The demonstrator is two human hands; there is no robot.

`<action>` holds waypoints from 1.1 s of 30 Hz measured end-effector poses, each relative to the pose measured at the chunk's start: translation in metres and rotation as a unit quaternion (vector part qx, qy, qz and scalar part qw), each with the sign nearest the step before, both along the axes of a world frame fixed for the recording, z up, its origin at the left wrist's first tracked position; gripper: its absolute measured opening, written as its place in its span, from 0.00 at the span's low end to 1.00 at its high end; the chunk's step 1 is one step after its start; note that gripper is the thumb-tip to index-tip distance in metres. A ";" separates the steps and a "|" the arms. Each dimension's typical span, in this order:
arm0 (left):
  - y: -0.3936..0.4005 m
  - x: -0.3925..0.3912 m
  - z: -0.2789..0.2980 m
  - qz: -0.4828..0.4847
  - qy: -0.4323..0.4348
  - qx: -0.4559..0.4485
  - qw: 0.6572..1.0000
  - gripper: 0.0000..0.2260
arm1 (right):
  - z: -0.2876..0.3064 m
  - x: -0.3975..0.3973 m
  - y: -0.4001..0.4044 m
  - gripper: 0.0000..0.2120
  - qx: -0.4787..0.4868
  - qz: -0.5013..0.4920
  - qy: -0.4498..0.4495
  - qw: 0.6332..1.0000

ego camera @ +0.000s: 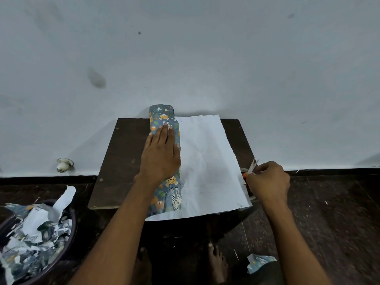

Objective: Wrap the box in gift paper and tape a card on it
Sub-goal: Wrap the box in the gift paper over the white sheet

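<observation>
On the table point(115, 161), left of centre, sits the box point(164, 140), already rolled into the printed paper point(205, 161), long axis running away from the person; the rest of the sheet lies white side up to its right. Left hand point(161, 155) flat on top, fingers straight and together, likely pinning the wrap so it doesn't unroll. Right hand point(267, 182) at the sheet's right edge, fingers curled round the scissors point(251, 167), probably for trimming the excess. Tub point(61, 256) of paper scraps on the floor, left; one scrap point(260, 262) near the feet. No card or tape visible.
</observation>
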State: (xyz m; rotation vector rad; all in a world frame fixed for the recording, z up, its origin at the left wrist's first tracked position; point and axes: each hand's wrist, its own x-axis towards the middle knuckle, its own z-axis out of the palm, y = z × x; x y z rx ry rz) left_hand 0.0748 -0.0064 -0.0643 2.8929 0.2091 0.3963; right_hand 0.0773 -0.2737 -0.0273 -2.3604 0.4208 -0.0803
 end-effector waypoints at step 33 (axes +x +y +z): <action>0.000 0.000 0.003 -0.001 0.019 -0.012 1.000 0.37 | -0.011 0.025 0.116 0.02 -0.019 0.161 -0.026 0.986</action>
